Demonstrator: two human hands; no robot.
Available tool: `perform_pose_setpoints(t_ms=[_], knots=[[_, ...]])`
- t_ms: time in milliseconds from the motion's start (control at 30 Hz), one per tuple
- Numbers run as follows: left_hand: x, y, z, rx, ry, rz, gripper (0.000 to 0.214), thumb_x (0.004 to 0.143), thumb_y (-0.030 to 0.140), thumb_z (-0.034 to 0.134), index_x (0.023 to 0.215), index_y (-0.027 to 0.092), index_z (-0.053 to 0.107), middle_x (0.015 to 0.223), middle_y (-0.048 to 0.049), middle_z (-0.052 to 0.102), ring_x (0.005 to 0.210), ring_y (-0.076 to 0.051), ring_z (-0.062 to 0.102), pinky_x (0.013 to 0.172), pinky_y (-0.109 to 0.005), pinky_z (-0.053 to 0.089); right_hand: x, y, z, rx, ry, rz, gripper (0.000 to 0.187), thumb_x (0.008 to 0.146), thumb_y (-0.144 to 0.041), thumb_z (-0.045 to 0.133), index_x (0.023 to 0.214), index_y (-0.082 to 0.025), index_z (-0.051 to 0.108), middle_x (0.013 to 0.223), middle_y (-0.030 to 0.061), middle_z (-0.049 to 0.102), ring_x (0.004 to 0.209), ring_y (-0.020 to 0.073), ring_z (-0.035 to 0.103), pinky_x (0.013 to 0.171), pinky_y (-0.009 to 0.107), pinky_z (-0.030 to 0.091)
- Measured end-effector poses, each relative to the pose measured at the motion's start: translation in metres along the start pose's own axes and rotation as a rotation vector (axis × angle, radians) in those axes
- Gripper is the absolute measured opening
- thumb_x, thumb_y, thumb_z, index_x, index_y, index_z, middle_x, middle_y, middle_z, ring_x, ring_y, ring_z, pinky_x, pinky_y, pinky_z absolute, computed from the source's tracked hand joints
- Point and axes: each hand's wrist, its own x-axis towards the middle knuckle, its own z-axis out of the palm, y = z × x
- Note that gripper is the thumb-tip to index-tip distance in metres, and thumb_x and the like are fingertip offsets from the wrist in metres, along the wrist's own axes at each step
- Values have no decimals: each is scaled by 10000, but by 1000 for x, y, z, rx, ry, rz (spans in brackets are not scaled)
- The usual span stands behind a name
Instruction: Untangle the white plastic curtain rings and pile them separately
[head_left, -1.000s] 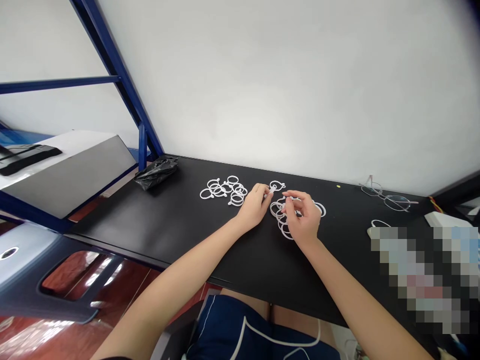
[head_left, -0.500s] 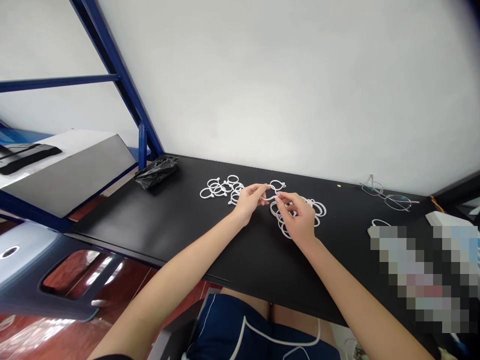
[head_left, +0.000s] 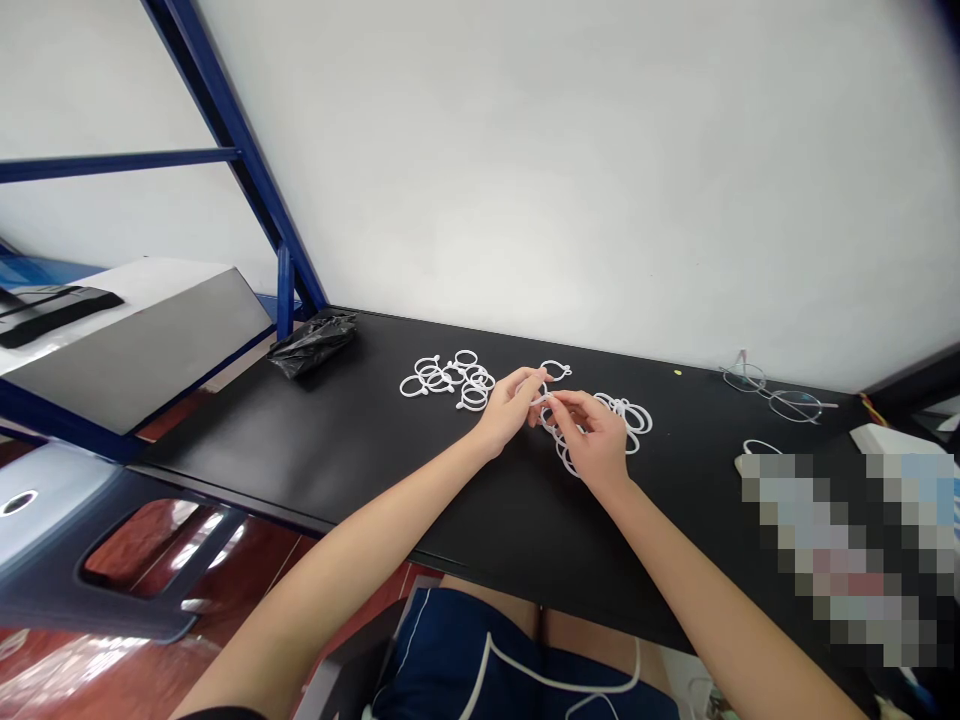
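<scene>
A: where's that white ring (head_left: 540, 400) at?
B: left hand (head_left: 507, 412) and right hand (head_left: 597, 432) are both pinching it, nearer the bench's (head_left: 352, 440) back edge than front.
A: fiddly?
B: looks light, stiffish, probably slick plastic. I'd fingertip the rim, no hard bending.

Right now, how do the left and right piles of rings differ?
The left pile looks uncovered, while the right pile is partly hidden by the right hand. The right pile reaches nearer the table's front edge; the left pile sits farther back. Both consist of white rings on the black table.
</scene>
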Motion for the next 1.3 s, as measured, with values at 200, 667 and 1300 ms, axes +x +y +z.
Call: perform_pose_setpoints(t_ms=[200, 667, 1300], knots=[[-1, 3, 0, 182, 5, 32, 431, 867, 580, 513, 809, 162, 597, 451, 69, 452, 382, -58, 411, 415, -177, 347, 4, -1, 4, 236, 35, 205, 227, 827, -403, 662, 871, -182, 687, 731, 45, 708, 564, 152, 637, 465, 265, 529], [-4, 7, 1, 294, 37, 61, 465, 884, 610, 451, 850, 166, 587, 460, 67, 468, 395, -71, 423, 431, -189, 334, 4, -3, 3, 254, 34, 180, 221, 823, -394, 676, 863, -177, 687, 772, 61, 732, 602, 168, 676, 478, 272, 547], [-4, 6, -2, 317, 116, 92, 617, 899, 646, 326, 584, 163, 547, 448, 28, 408, 483, -111, 422, 534, -247, 344, -2, -2, -3, -166, -193, -83, 252, 988, -372, 406, 796, -227, 482, 540, -59, 432, 443, 107, 407, 468, 252, 327]])
